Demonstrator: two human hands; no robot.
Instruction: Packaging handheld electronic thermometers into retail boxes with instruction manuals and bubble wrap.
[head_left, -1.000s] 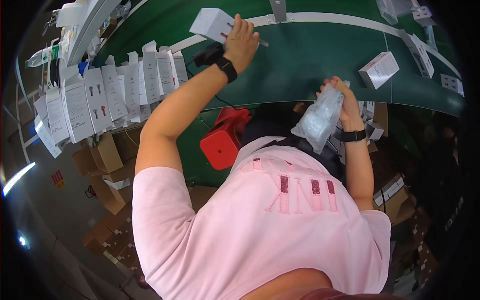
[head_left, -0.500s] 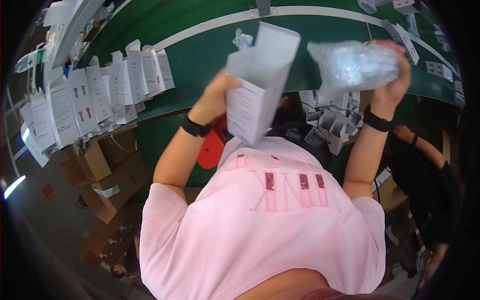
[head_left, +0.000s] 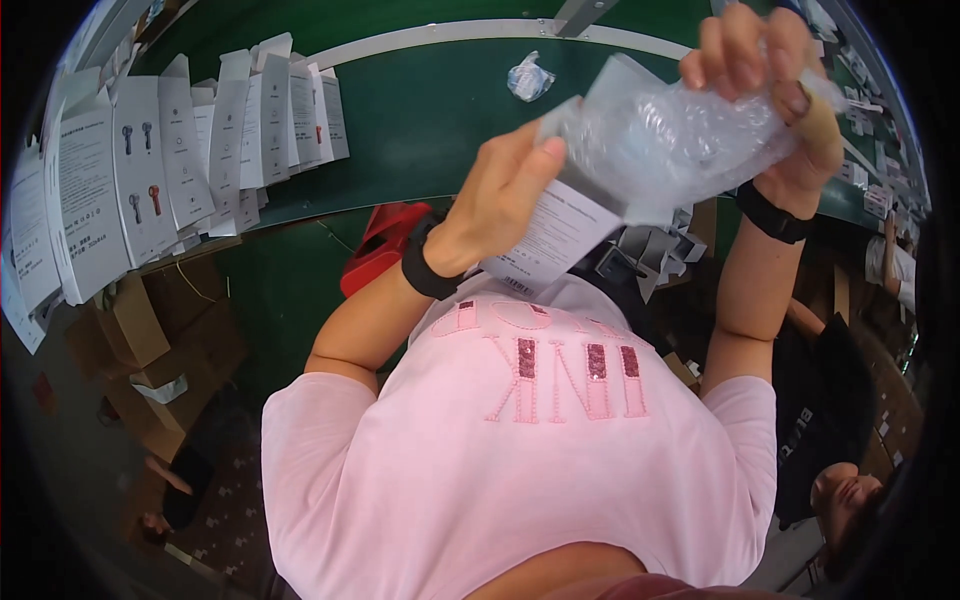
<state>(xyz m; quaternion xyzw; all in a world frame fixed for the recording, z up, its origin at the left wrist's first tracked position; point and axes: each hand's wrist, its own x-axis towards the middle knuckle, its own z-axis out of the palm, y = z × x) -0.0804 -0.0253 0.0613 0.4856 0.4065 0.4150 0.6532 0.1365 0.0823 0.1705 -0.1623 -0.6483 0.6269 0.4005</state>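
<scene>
In front of my chest my left hand grips a white printed box, which is tilted with its upper end toward the right. A bundle in clear bubble wrap lies against the box's upper end and covers much of it; how far it is inside, I cannot tell. My right hand is closed on the far right end of this bundle, fingers bent over the plastic. What the wrap contains is too blurred to make out.
Several white printed boxes with raised flaps stand in a row at the left of the green table. A crumpled plastic wad lies behind my hands. A red object, cardboard cartons and other people are around below.
The bubble-wrapped bundle has come left against the box's upper end. My left hand has tilted the box to the right, and my view has shifted.
</scene>
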